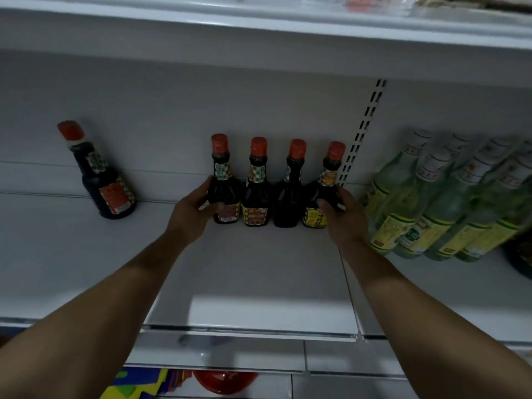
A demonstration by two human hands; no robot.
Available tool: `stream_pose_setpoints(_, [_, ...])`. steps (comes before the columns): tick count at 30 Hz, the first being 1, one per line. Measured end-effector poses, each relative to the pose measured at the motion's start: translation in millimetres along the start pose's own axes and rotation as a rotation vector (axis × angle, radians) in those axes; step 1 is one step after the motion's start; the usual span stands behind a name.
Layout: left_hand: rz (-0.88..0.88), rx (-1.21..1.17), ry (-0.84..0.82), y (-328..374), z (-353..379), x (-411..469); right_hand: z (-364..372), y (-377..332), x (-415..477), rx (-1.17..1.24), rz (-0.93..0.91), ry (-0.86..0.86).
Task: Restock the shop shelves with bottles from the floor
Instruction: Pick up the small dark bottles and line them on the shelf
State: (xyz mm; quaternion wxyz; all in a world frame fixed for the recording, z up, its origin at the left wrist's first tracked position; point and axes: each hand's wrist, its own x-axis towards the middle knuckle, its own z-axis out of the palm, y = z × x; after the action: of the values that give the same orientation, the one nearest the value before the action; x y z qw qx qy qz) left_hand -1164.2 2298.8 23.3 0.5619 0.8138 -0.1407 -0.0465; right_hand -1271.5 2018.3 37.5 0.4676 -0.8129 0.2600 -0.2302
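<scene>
Shelf (259, 283) carries all the bottles; row of four bottles (259, 197) stands upright, side by side and touching, at 12 o'clock near the back wall; lone bottle (100, 180) at 9 o'clock of the row, well apart; packed group of bottles (449, 197) at 3 o'clock, past the slotted upright (365, 131) behind the row's right end; left hand (193, 210) grips the leftmost bottle (224, 191) from 8 o'clock; right hand (342, 214) grips the rightmost bottle (322, 194) from 4 o'clock; upper shelf (259, 21) overhead.

Four upright dark bottles (269, 182), shelf-back row
</scene>
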Motion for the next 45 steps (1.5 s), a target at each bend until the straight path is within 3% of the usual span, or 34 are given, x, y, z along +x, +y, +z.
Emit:
stream_pose_setpoints(7, [-0.039, 0.158, 0.023, 20.7, 18.5, -14.6, -11.8, -0.7, 3.6, -0.034, 0.059, -0.157])
stream_pose_setpoints(12, [-0.108, 0.144, 0.248, 33.9, 34.4, -38.7, -20.0, 1.5, -8.4, -0.023, 0.067, -0.054])
stream_pose_setpoints(15, [-0.113, 0.120, 0.275, 46.2, 41.3, -65.8, -24.6, 7.6, -24.7, -0.066, 0.014, -0.048])
stream_pose_setpoints(22, [-0.216, -0.025, 0.109, 60.5, 47.4, -125.9, -39.6, -2.0, -74.8, -0.066, 0.078, -0.202])
stream_pose_setpoints(30, [-0.222, -0.006, -0.258, 81.6, 40.3, -219.8, -39.7, -27.1, -160.6, -0.141, 0.070, -0.249])
stream_pose_setpoints(36, [-0.294, 0.326, -0.603, 31.1, 55.3, -274.7, -36.1, -11.7, -220.9, -0.148, 0.083, -0.232])
stream_pose_setpoints(40, [-0.366, 0.545, -0.651, -19.9, 72.2, -308.6, -30.1, 11.7, -250.1, -0.178, 0.092, -0.283])
stream_pose_setpoints(45, [-0.489, 0.617, -0.678, -92.9, 102.8, -335.1, -6.5, 71.4, -264.4, -0.283, 0.126, -0.388])
